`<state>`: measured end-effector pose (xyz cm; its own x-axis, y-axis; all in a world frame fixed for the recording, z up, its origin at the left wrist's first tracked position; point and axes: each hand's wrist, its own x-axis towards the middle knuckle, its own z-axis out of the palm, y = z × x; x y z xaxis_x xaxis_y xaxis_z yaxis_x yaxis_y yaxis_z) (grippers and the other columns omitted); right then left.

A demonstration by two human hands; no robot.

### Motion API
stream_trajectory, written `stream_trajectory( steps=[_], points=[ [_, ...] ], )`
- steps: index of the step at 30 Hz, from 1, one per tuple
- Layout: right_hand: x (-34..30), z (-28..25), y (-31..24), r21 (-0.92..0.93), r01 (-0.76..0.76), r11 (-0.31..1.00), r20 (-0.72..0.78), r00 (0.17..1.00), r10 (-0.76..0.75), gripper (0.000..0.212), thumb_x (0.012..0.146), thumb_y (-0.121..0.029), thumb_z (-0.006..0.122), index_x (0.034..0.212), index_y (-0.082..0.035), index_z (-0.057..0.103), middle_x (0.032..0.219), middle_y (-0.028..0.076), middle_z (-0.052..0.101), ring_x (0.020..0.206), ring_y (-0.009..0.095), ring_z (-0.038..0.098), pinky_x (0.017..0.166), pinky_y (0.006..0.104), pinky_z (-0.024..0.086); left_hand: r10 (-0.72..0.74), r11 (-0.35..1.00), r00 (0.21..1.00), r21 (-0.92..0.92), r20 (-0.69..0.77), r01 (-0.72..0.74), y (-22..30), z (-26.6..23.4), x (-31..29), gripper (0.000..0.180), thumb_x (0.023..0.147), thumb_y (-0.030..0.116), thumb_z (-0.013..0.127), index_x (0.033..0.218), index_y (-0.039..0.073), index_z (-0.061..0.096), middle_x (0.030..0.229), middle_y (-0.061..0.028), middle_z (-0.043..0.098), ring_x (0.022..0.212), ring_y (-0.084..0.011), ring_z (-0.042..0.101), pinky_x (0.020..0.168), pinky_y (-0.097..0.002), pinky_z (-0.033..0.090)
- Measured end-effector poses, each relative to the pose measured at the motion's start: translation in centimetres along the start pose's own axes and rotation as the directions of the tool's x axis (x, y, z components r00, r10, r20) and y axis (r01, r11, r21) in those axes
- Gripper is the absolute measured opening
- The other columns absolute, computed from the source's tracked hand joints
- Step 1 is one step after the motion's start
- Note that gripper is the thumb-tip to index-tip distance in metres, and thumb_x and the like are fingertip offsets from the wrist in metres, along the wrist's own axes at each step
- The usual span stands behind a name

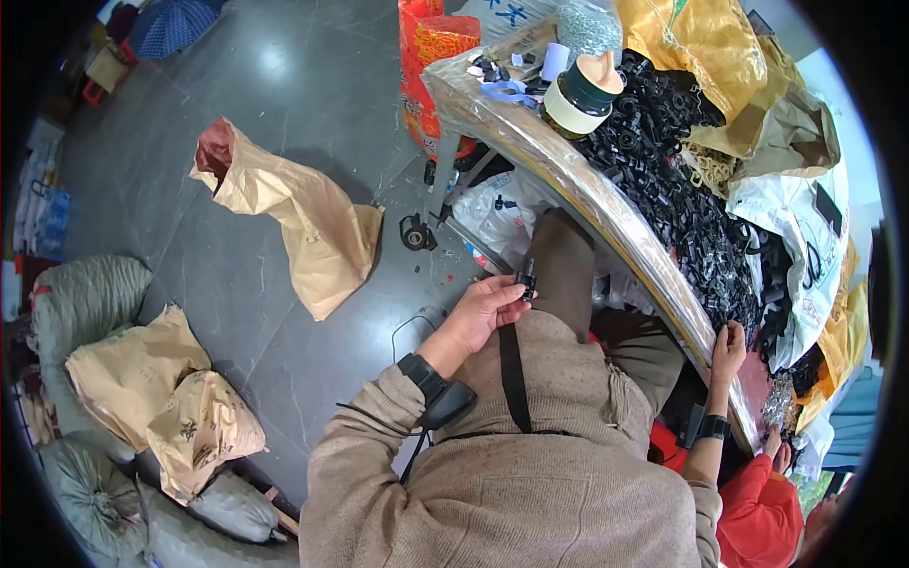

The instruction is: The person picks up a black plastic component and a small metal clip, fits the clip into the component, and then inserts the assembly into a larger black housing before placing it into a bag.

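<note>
My left hand [485, 310] is raised over my lap, its thumb and fingers pinching a small black plastic part [527, 280]. The part stands upright and is too small to tell its kind. At the table's near edge my right hand [728, 352] has its fingers drawn together beside a large heap of black plastic parts [653, 185]. Whether anything sits between those fingers I cannot make out. The heap spreads along the table [606, 213], whose edge is wrapped in clear film.
A jar with a dark green lid [584, 93] stands on the table's far left corner. Yellow sacks [701, 47] and a white bag [800, 256] border the heap. A co-worker in a red sleeve [762, 506] works at right. A brown paper sack [308, 222] lies on the floor.
</note>
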<state>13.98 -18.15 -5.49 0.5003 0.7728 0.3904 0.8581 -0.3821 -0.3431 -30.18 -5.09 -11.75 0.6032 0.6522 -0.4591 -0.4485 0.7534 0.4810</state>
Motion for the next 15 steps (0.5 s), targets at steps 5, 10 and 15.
stream_trajectory(
  steps=[5, 10, 15],
  points=[
    [-0.09, -0.09, -0.48, -0.056, 0.011, 0.998, -0.005, 1.000, -0.011, 0.013, 0.079, -0.013, 0.052, 0.087, -0.003, 0.053, 0.075, 0.011, 0.055, 0.068, 0.021, 0.055, 0.063, 0.0283, 0.042, -0.009, 0.998, 1.000, -0.058, -0.022, 0.008, -0.12, -0.46, -0.16, 0.021, 0.079, 0.016, 0.057, 0.097, 0.006, 0.053, 0.088, -0.0040, 0.060, 0.072, -0.0086, 0.057, 0.058, -0.0168, 0.045],
    [-0.06, -0.06, -0.39, -0.055, 0.010, 0.998, -0.009, 1.000, -0.010, 0.013, 0.078, -0.013, 0.052, 0.086, -0.003, 0.053, 0.076, 0.011, 0.055, 0.069, 0.022, 0.055, 0.063, 0.0285, 0.042, 0.006, 0.994, 1.000, -0.112, -0.007, -0.006, 0.14, -0.46, 0.36, 0.018, 0.081, 0.012, 0.054, 0.095, 0.002, 0.052, 0.092, -0.0105, 0.059, 0.072, -0.0130, 0.059, 0.059, -0.0206, 0.049],
    [0.43, 0.08, -0.60, -0.033, 0.027, 0.999, 0.008, 1.000, -0.027, 0.014, 0.078, -0.013, 0.052, 0.087, -0.002, 0.054, 0.074, 0.010, 0.055, 0.067, 0.021, 0.054, 0.062, 0.0278, 0.042, 0.023, 0.991, 0.999, -0.132, -0.033, -0.027, 0.14, -0.62, 0.24, 0.019, 0.081, 0.011, 0.053, 0.097, 0.001, 0.050, 0.093, -0.0114, 0.059, 0.072, -0.0133, 0.059, 0.059, -0.0206, 0.049]
  ],
)
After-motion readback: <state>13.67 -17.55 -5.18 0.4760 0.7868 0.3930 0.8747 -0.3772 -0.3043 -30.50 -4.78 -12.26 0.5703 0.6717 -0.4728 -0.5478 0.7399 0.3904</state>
